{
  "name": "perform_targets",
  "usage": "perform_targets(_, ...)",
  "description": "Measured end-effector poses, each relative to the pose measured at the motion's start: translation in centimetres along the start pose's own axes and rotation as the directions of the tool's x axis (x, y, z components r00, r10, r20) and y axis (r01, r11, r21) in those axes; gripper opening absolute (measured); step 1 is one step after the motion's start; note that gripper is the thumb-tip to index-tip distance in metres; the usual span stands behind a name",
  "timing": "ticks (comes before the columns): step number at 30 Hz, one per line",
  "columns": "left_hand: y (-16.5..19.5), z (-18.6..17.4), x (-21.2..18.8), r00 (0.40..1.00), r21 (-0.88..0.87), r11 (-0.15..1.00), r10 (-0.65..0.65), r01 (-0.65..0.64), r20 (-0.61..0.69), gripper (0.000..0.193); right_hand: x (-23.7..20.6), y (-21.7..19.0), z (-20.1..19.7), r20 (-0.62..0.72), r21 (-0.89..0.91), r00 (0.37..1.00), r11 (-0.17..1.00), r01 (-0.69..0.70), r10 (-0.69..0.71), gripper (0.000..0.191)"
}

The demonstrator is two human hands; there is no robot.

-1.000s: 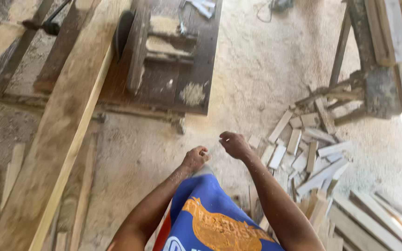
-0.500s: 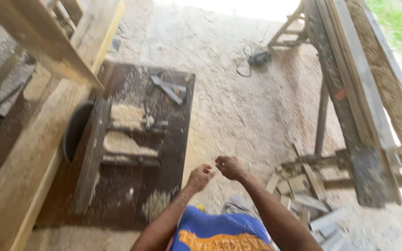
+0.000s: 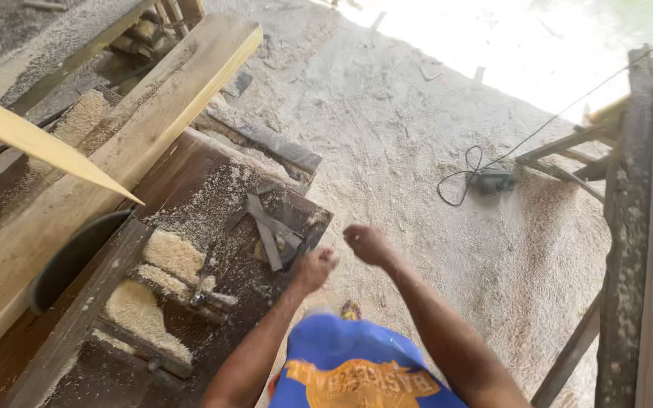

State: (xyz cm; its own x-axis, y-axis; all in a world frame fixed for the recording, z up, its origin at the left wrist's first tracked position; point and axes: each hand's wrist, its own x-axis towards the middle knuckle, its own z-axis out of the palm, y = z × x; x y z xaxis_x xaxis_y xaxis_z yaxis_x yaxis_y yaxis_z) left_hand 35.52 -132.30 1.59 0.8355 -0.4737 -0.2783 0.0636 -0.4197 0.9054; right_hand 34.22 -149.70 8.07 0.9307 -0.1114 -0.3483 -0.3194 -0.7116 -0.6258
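Note:
My left hand is curled into a loose fist just past the near right corner of a dark saw table. My right hand hovers beside it over the sawdust floor, fingers curled, nothing visible in it. Both forearms reach out from my blue shirt. On the table lie piles of sawdust and a few short metal strips. A round saw blade rises from a slot at the table's left.
A long wide plank runs diagonally along the table's left. A pale pointed strip of wood crosses above it. A wooden frame stands at the right. A black cable and plug box lie on the sawdust floor.
The view has swung up and left: the scrap offcuts on the right have dropped out of sight and the saw table now fills the left. Both hands stay raised and close together.

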Motion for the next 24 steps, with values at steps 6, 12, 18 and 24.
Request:
perform_targets(6, 7.9, -1.6, 15.7, 0.987, -0.079, 0.997, -0.030, 0.017, -0.160, 0.050, 14.2, -1.0, -11.5, -0.011, -0.148, 0.959, 0.949, 0.278, -0.283, 0.023)
perform_targets(12, 8.9, -2.6, 28.3, 0.967, -0.075, 0.987, -0.155, 0.143, -0.204, 0.054, 28.3, -0.7, -16.9, 0.240, -0.307, 0.945, 0.906, 0.290, -0.221, 0.024)
perform_targets(18, 11.8, -5.7, 41.7, 0.919, -0.236, 0.958, -0.234, 0.163, -0.318, 0.049, 44.9, -0.2, -24.5, 0.241, -0.250, 0.855, 0.821, 0.513, -0.460, 0.019)
perform_targets(24, 13.6, -11.8, 51.7, 0.795, -0.308, 0.937, -0.309, 0.161, -0.522, 0.047, 60.1, -2.3, -26.4, 0.319, -0.133, 0.759, 0.766, 0.629, -0.568, 0.022)
